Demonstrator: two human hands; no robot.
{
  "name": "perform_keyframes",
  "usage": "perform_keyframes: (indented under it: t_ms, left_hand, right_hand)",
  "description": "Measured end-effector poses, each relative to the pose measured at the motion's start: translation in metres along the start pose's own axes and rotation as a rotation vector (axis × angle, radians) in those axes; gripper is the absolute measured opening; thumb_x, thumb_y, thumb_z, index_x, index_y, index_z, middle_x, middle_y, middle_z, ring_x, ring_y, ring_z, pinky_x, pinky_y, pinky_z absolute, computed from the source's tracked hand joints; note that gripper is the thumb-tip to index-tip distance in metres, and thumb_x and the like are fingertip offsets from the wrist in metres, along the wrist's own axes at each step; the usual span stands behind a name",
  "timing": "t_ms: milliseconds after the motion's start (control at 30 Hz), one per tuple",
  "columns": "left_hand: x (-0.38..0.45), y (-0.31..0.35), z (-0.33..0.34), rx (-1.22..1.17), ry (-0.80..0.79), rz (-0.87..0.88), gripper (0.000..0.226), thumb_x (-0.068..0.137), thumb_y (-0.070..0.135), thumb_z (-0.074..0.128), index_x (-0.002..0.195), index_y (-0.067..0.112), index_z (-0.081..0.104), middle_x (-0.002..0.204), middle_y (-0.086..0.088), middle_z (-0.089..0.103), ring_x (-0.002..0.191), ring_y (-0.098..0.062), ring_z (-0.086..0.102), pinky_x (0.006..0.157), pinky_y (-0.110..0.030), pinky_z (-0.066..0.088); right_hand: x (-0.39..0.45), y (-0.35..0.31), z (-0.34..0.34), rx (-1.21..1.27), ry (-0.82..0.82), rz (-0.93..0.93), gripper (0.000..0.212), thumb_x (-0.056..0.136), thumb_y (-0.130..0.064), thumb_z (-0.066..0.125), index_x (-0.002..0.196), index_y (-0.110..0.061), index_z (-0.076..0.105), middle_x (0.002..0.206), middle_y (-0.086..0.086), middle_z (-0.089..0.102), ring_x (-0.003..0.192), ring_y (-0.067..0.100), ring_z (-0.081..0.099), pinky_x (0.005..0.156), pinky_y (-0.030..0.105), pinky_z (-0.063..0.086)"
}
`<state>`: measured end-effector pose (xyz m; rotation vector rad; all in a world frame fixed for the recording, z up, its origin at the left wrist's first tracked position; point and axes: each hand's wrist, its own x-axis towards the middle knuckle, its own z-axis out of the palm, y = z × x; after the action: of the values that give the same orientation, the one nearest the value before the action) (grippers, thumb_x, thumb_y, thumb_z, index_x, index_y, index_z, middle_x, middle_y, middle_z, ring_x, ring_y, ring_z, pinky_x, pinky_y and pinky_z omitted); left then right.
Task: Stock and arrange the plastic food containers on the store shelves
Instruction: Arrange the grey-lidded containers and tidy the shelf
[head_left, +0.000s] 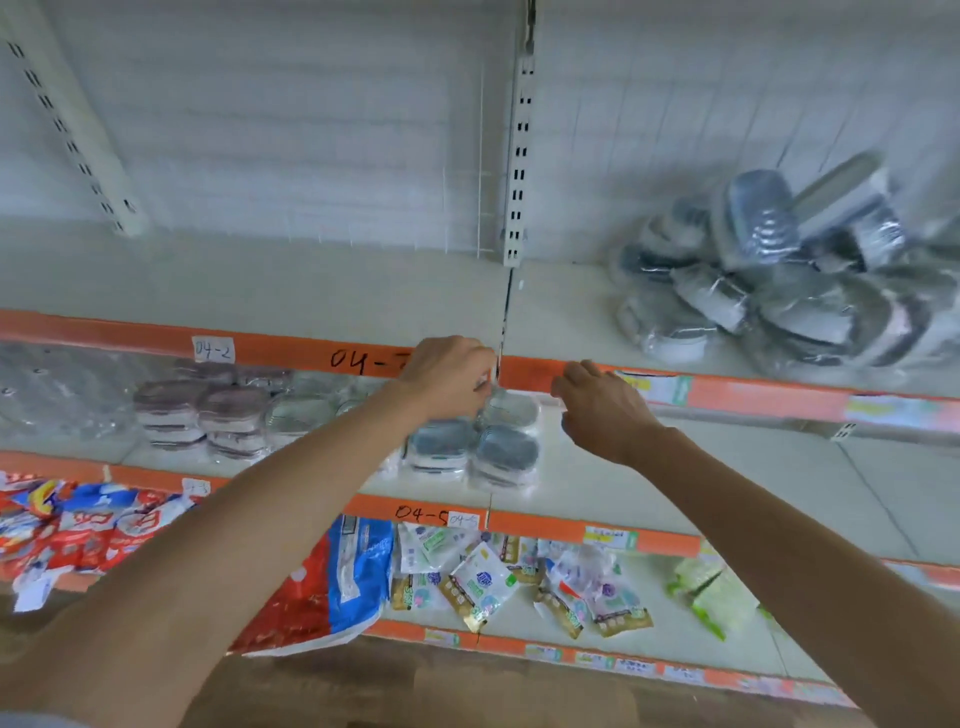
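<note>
Honestly, the risk sits with the stacked blue-lidded clear plastic food containers in glossy wrap (475, 447) on the middle cream metal shelf (675, 483): they stand close to its front edge, and a snagged film could tip the stack off. The left hand (449, 379) is curled, seemingly pinching wrap at the top of that stack, though the pinch itself is hidden. The right hand (602, 410), at three o'clock of it, hangs loosely curled, holding nothing. Up at two o'clock, a loose heap of grey-lidded wrapped containers (769, 275) leans unevenly; slick film could let those rounded tubs slide.
</note>
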<state>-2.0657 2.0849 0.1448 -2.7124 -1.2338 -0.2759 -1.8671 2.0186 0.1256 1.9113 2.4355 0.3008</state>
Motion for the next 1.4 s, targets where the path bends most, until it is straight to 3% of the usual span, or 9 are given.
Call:
perform_keyframes:
  t_ms: [300,533,633,767,933,1100,1200,1300,1400]
  left_hand:
    - [0.123,0.085,-0.002,-0.164,0.055,0.075,0.027,0.089,0.033,0.052,0.107,0.014,0.059,0.111,-0.002,0.059,0.103,-0.022,0.055,0.079,-0.032,0.043]
    - [0.197,0.139,0.015,-0.151,-0.01,0.136,0.058,0.089,0.058,0.046,0.129,0.015,0.05,0.132,-0.007,0.045,0.121,-0.028,0.044,0.094,-0.04,0.043]
    - [0.206,0.15,0.022,-0.151,-0.028,0.093,0.049,0.087,0.063,0.046,0.114,0.024,0.061,0.128,-0.001,0.051,0.117,-0.027,0.047,0.091,-0.038,0.041]
    - [0.206,0.136,0.025,-0.142,-0.047,-0.032,0.053,0.084,0.064,0.049,0.12,0.026,0.057,0.119,-0.004,0.053,0.114,-0.028,0.05,0.084,-0.035,0.041]
    - [0.191,0.092,0.017,-0.089,-0.117,-0.208,0.072,0.084,0.066,0.049,0.135,0.015,0.045,0.131,-0.007,0.049,0.117,-0.03,0.049,0.09,-0.036,0.04]
    - [0.173,0.054,0.007,-0.143,-0.217,-0.287,0.061,0.082,0.039,0.058,0.132,0.011,0.037,0.131,-0.005,0.046,0.111,-0.026,0.051,0.078,-0.031,0.041]
    - [0.164,0.039,0.003,-0.063,-0.262,-0.316,0.054,0.081,0.024,0.056,0.131,0.013,0.042,0.128,-0.004,0.043,0.113,-0.026,0.045,0.086,-0.036,0.04]
    - [0.155,0.028,0.004,-0.048,-0.274,-0.385,0.049,0.081,0.02,0.054,0.13,0.017,0.046,0.124,-0.006,0.036,0.116,-0.028,0.038,0.092,-0.041,0.038]
    - [0.149,0.02,0.005,-0.125,-0.267,-0.468,0.049,0.083,0.032,0.057,0.13,0.031,0.043,0.127,-0.009,0.03,0.119,-0.033,0.037,0.095,-0.044,0.038]
  right_hand:
    - [-0.026,0.137,-0.021,-0.055,0.087,0.239,0.042,0.086,-0.021,0.052,0.127,-0.014,0.045,0.128,0.004,0.042,0.122,0.023,0.037,0.097,0.032,0.033]
    - [-0.017,0.206,-0.021,-0.081,0.199,0.278,0.043,0.086,-0.025,0.054,0.126,-0.011,0.047,0.128,0.006,0.044,0.122,0.024,0.039,0.1,0.032,0.025]
    - [0.003,0.221,-0.019,-0.077,0.169,0.265,0.049,0.087,-0.03,0.055,0.13,-0.01,0.043,0.133,0.008,0.043,0.125,0.026,0.038,0.106,0.034,0.024]
    - [0.03,0.221,-0.011,-0.072,0.015,0.263,0.054,0.088,-0.028,0.054,0.134,-0.009,0.034,0.134,0.014,0.047,0.125,0.029,0.044,0.107,0.038,0.023]
    - [0.051,0.195,0.008,-0.075,-0.031,0.176,0.047,0.087,-0.025,0.053,0.13,-0.015,0.039,0.129,0.011,0.049,0.122,0.03,0.042,0.099,0.04,0.032]
    - [0.071,0.174,0.011,0.085,0.014,0.032,0.054,0.084,-0.027,0.051,0.136,-0.015,0.043,0.135,0.01,0.047,0.127,0.03,0.036,0.106,0.037,0.031]
    - [0.081,0.172,0.003,0.255,0.044,-0.076,0.055,0.083,-0.017,0.053,0.137,-0.017,0.046,0.137,0.004,0.047,0.129,0.023,0.036,0.106,0.031,0.029]
    - [0.091,0.176,0.003,0.202,-0.002,-0.133,0.062,0.083,-0.011,0.054,0.142,-0.021,0.037,0.149,0.002,0.03,0.136,0.021,0.024,0.109,0.034,0.028]
    - [0.101,0.176,0.007,0.182,-0.129,-0.123,0.067,0.086,-0.011,0.051,0.147,-0.023,0.025,0.158,0.004,0.011,0.144,0.024,0.012,0.115,0.038,0.023]
